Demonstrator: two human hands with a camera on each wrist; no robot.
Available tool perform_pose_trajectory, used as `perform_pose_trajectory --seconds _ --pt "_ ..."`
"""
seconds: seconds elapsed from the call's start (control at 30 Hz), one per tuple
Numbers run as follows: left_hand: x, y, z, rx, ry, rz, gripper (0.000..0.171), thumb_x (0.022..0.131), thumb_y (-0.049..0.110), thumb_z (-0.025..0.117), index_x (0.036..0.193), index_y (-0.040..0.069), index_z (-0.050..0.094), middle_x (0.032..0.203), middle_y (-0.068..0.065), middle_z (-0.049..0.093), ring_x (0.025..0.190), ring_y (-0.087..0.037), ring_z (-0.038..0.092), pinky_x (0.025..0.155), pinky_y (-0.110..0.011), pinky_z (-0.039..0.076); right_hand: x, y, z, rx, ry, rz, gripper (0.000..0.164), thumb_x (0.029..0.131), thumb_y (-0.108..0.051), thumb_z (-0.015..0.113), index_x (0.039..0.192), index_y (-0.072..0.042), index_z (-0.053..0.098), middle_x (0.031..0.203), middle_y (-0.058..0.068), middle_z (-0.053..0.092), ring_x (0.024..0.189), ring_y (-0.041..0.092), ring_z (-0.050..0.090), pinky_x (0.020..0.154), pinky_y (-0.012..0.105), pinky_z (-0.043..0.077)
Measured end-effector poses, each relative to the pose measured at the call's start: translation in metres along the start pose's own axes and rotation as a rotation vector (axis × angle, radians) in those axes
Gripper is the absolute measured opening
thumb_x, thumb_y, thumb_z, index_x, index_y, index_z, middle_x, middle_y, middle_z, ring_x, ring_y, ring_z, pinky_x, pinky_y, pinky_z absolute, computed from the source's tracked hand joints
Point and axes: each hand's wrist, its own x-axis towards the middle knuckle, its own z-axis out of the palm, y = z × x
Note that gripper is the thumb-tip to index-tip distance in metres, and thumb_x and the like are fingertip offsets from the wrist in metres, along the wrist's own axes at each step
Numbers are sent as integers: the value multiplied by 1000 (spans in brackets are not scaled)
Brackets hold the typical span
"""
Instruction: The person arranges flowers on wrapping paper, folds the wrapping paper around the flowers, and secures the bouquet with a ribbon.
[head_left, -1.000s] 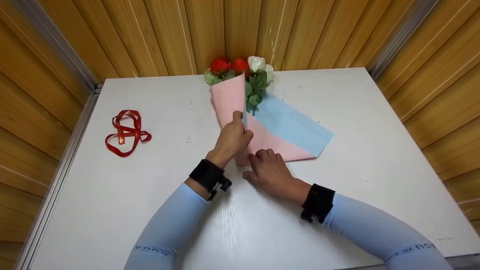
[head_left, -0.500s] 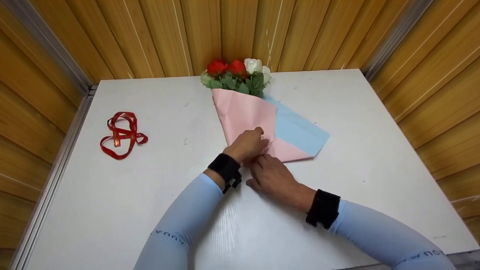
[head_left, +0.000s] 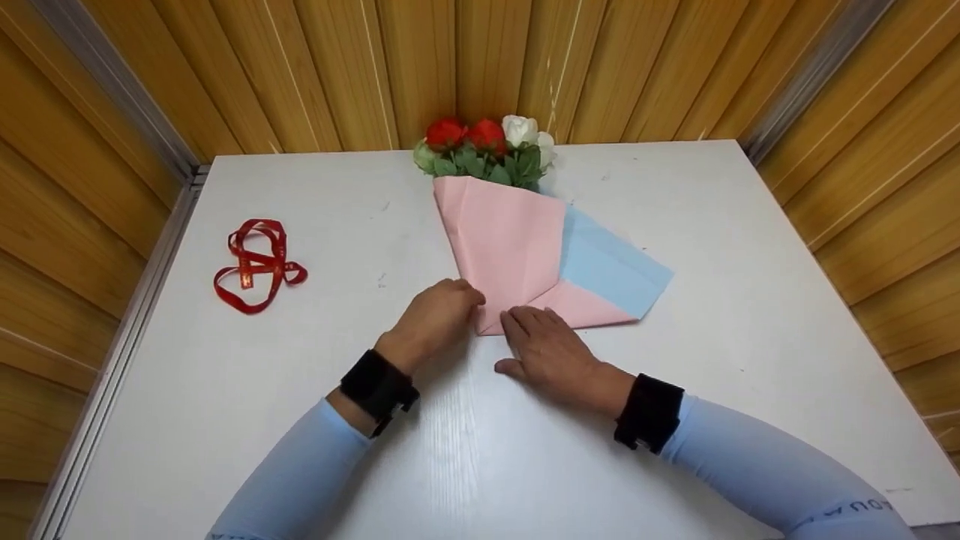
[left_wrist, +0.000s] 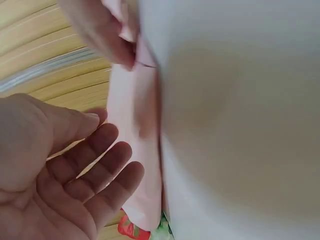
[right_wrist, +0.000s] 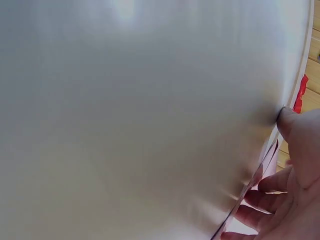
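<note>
A bouquet of red roses [head_left: 486, 136] and white roses [head_left: 519, 130] with green leaves lies at the table's far edge. Its stems are hidden under wrapping paper [head_left: 510, 232], pink outside, whose left side is folded over them. To the right, the light blue inner face [head_left: 607, 259] of the paper shows. My left hand [head_left: 439, 315] is beside the paper's lower left edge; in the left wrist view its fingers are loosely bent with nothing between them. My right hand [head_left: 551, 352] rests with spread fingers on the paper's bottom fold, thumb on the table.
A loosely looped red ribbon [head_left: 259, 266] lies on the left of the white table [head_left: 345, 225]. Wood-patterned panels [head_left: 420, 67] stand along the back and both sides.
My left hand folded the paper's left flap rightward over the stems, then let go and drew back to the left edge. My right hand stayed at the bottom fold.
</note>
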Motion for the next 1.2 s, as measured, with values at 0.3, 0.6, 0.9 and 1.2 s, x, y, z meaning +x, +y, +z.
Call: perform_pose_trajectory --seconds 0.3,0.6,0.9,1.2 --pt "-42 7 12 202 -170 119 42 106 -1 54 148 -2 57 158 -22 51 147 -34 51 114 -47 48 0 14 -3 53 -104 50 86 106 -62 48 161 3 36 168 23 34 159 42 26 128 62 19" --pt "-44 14 13 268 -213 118 44 109 2 51 153 1 51 161 -20 47 150 -35 47 118 -50 43 -10 67 -15 39 -91 249 82 110 -57 41 162 5 31 170 24 31 160 43 23 125 72 12" --pt "-42 21 19 249 -218 96 45 110 4 46 155 4 50 163 -18 46 154 -30 42 116 -57 44 1 34 -11 -176 322 51 42 103 -34 67 121 3 65 120 21 65 114 40 61 96 52 50" --pt "-40 25 19 232 -224 94 46 110 4 47 156 8 50 164 -16 45 155 -31 40 114 -61 45 6 13 -8 -207 422 -108 30 101 -27 68 113 1 67 114 16 67 108 34 63 93 45 52"
